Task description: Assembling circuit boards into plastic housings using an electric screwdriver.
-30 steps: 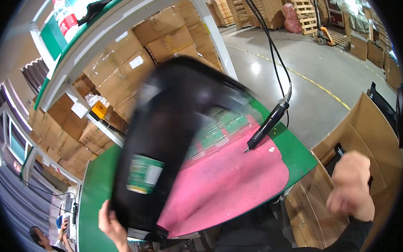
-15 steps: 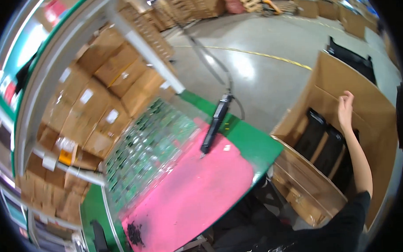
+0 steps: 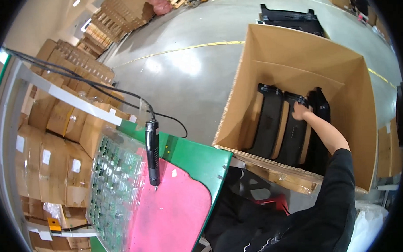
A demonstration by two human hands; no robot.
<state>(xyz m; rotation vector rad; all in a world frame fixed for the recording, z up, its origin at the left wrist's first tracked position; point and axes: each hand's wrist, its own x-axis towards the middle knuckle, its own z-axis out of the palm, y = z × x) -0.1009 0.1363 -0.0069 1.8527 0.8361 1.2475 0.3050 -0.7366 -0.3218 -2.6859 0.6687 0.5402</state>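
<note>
My right hand (image 3: 301, 110) is down inside a large open cardboard box (image 3: 355, 89), its fingers bent round the upper end of a long black plastic panel (image 3: 293, 134). Part of the fingers is hidden against the panel. A similar black panel (image 3: 268, 119) lies to its left, and another dark plastic piece (image 3: 320, 108) lies to its right, partly behind my forearm. Light brown strips show between them. My left hand is out of the picture.
Left of the box stands a green workbench (image 3: 193, 155) with a pink mat (image 3: 178, 211). An electric screwdriver (image 3: 153, 154) hangs over it on a cable. A clear tray (image 3: 108, 196) holds several green circuit boards. More black panels (image 3: 291, 20) sit behind the box.
The view has swung right toward the box. My right hand has gone from above the panels down onto the middle one. My left hand and the dark piece by it have left the picture.
</note>
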